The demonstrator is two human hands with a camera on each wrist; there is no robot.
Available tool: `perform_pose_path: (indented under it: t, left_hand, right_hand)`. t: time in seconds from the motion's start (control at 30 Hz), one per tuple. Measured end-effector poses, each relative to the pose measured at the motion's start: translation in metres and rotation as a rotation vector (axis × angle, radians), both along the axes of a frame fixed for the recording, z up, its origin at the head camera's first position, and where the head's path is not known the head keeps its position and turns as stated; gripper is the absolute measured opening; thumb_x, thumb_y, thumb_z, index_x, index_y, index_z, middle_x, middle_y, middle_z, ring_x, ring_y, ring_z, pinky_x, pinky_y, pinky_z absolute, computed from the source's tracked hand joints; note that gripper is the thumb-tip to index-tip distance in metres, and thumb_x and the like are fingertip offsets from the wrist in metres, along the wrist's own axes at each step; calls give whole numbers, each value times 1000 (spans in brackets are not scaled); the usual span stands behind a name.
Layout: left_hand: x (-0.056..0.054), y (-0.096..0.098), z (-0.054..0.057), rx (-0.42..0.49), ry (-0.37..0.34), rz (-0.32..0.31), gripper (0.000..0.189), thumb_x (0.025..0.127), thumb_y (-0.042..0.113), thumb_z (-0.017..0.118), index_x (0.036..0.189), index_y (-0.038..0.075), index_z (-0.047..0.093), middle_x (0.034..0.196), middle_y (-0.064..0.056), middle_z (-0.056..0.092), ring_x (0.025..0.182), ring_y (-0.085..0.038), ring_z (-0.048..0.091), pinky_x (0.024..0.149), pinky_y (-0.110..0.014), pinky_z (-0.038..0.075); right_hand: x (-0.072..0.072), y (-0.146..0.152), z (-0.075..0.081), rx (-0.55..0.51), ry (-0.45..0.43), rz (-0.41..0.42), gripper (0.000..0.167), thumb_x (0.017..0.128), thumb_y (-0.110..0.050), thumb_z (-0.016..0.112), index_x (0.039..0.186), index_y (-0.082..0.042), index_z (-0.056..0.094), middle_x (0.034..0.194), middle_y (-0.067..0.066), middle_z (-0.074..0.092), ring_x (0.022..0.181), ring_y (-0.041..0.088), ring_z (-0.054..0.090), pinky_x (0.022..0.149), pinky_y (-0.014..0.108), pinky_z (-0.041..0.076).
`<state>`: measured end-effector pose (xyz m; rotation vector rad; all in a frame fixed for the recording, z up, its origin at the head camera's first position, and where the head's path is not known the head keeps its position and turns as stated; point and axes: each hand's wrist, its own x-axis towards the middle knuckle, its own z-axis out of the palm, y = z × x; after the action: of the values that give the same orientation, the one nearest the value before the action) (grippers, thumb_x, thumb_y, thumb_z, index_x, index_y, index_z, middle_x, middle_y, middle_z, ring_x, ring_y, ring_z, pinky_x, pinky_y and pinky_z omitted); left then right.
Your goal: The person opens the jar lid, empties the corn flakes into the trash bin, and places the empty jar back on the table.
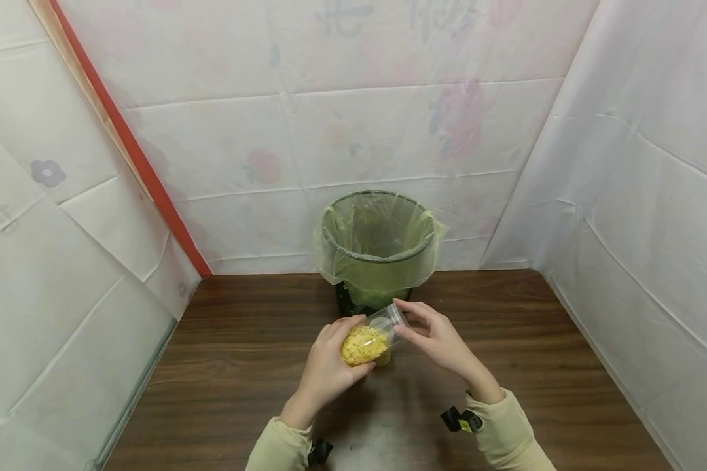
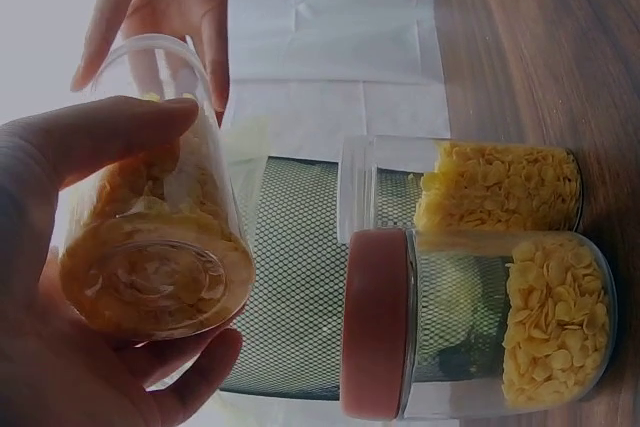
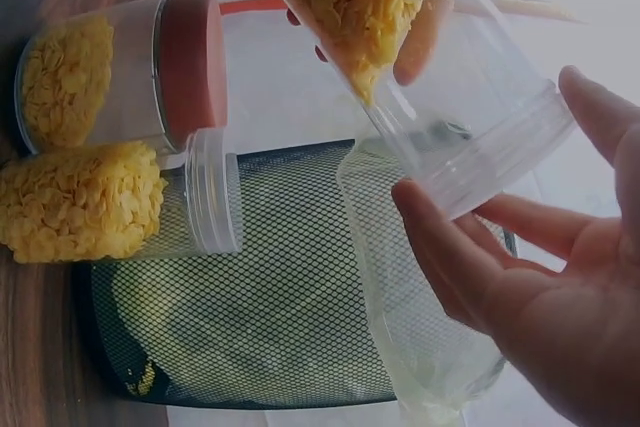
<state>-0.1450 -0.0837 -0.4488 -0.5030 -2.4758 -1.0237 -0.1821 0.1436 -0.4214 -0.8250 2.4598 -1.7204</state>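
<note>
My left hand (image 1: 328,360) grips a clear plastic jar (image 1: 365,344) partly filled with yellow flakes, its top tilted up to the right. On the jar's clear lid (image 3: 495,162), my right hand (image 1: 442,339) has its thumb on one side and its fingertips on the other. Below the held jar, two more jars of flakes stand side by side on the table. One is a narrower jar with a clear lid (image 2: 500,187); the other is a wider jar with a reddish lid (image 2: 375,325). The held jar and my hands mostly hide both in the head view.
Behind the jars stands a dark mesh bin (image 3: 270,287), lined with a thin yellow-green bag (image 1: 377,275) folded over its rim. The brown wooden table (image 1: 235,353) is enclosed by pale printed sheets (image 1: 224,150) at the back and both sides. A red strip (image 1: 135,144) runs up the left corner.
</note>
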Motion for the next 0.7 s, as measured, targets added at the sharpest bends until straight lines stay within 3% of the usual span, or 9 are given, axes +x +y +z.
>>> perform_pose_path:
  t: [0.23, 0.5, 0.7]
  left_hand:
    - [0, -1, 0, 39, -16, -32, 76, 55, 24, 90, 124, 20, 58, 116, 2, 64, 102, -17, 58, 82, -39, 49]
    - [2, -4, 0, 117, -162, -57, 76, 55, 27, 91, 123, 33, 57, 121, 9, 61, 94, -10, 46, 80, -35, 43]
    - [2, -5, 1, 162, -204, -90, 79, 55, 25, 91, 123, 39, 54, 123, 10, 59, 98, -10, 48, 82, -36, 43]
  right_hand:
    - [0, 3, 2, -25, 25, 99, 53, 90, -16, 64, 140, -14, 46, 132, 10, 51, 120, 29, 53, 92, 32, 50]
    - [0, 8, 7, -94, 0, 245, 55, 92, -6, 59, 143, -5, 39, 143, 14, 40, 128, 26, 45, 97, 28, 47]
    - [0, 9, 10, -144, 6, 302, 54, 94, -2, 55, 144, 2, 35, 144, 19, 37, 129, 21, 43, 98, 25, 46]
